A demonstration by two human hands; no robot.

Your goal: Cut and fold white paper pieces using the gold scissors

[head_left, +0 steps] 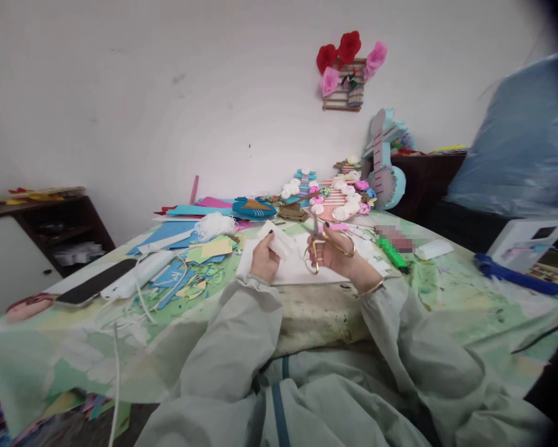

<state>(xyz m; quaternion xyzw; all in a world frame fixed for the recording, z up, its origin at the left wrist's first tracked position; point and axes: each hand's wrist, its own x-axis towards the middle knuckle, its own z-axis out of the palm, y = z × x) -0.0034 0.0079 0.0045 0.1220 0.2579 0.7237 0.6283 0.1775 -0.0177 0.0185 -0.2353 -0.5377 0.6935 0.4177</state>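
Note:
Near the table's front edge, my left hand (pixel 265 257) pinches a small piece of white paper (pixel 279 241), with the thumb on top. My right hand (pixel 337 251) is closed around a pair of scissors (pixel 315 231) with gold-coloured handle loops. The blades point up and away from me, a little to the right of the piece and apart from it. Under both hands lies a larger white sheet (pixel 297 273). Whether the piece is folded, I cannot tell.
Left are paper scraps (pixel 195 282), a white string bundle (pixel 215 227), a dark phone (pixel 97 282) and a white power strip (pixel 136 273). Right lie a green marker (pixel 392 253) and a blue tool with a cord (pixel 516 273). Paper-flower crafts (pixel 334 195) stand by the wall.

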